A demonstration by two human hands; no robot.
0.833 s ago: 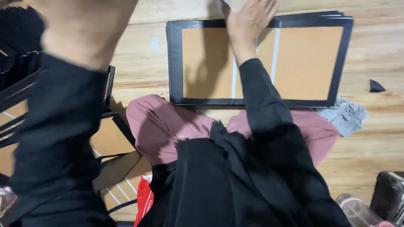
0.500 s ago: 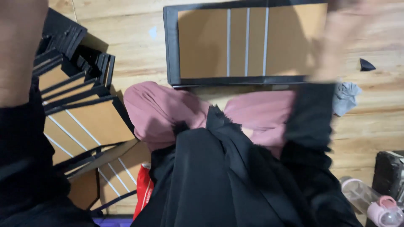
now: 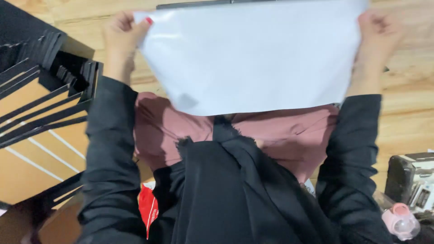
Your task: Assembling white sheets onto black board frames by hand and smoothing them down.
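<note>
Hands have come together on a white sheet (image 3: 253, 54): left hand (image 3: 120, 38) pinches its ten o'clock corner, right hand (image 3: 377, 34) its two o'clock corner. Moments earlier the brown board lay bare; now the stretched sheet hides it, with stacked boards (image 3: 40, 113) at nine o'clock.

Both hands, left hand (image 3: 120, 36) and right hand (image 3: 377, 31), now hold up a white sheet (image 3: 253, 54).

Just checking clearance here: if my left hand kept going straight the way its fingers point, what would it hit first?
The left hand already grips the white sheet at its corner. Its fingers point up and right, so it would likely meet the dark frame edge first; depth is unclear.
</note>
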